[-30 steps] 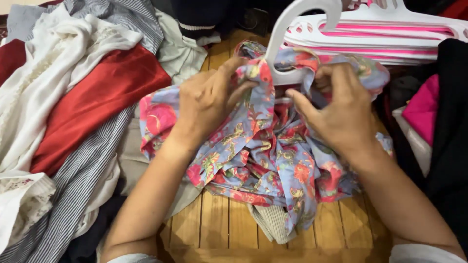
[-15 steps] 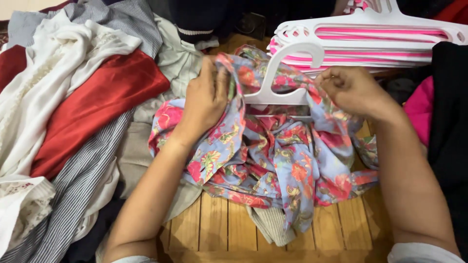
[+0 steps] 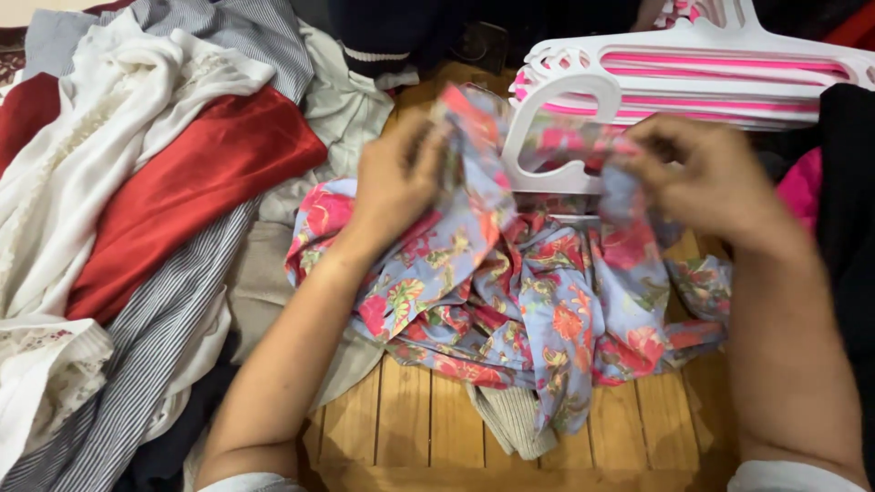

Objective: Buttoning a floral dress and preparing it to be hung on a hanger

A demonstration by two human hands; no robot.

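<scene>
Here, at the centre of the frame, your left hand (image 3: pixel 396 178) pinches a fold of a floral garment (image 3: pixel 510 301), blue-grey with red and pink flowers, fingers closed on the cloth near its upper left edge. Your right hand (image 3: pixel 715 182), at centre right, is blurred; its fingers are curled and pressed onto the garment's upper right edge, gripping the cloth. Between your two hands sits a white plastic hanger (image 3: pixel 551 137), its hook curving up at upper centre and its bar lying across the top of the garment, partly wrapped by the fabric.

The garment spreads downward from your hands over a wooden slatted surface (image 3: pixel 410 419), its lower edge falling across the slats near the bottom centre. A ribbed beige piece (image 3: pixel 510 424) pokes out just beneath that lower edge.

Along the upper right edge lies a stack of white and pink hangers (image 3: pixel 729 73), just behind the hanger you are working with and close to your right hand. Dark cloth (image 3: pixel 848 228) and a bright pink piece (image 3: pixel 802 187) crowd the right edge.

The left half of the frame is a heap of clothes: a white top (image 3: pixel 100 137), a red satin piece (image 3: pixel 182 191) and a grey striped shirt (image 3: pixel 155 337), touching the garment's left edge. The only bare wood shows at bottom centre, between your forearms.
</scene>
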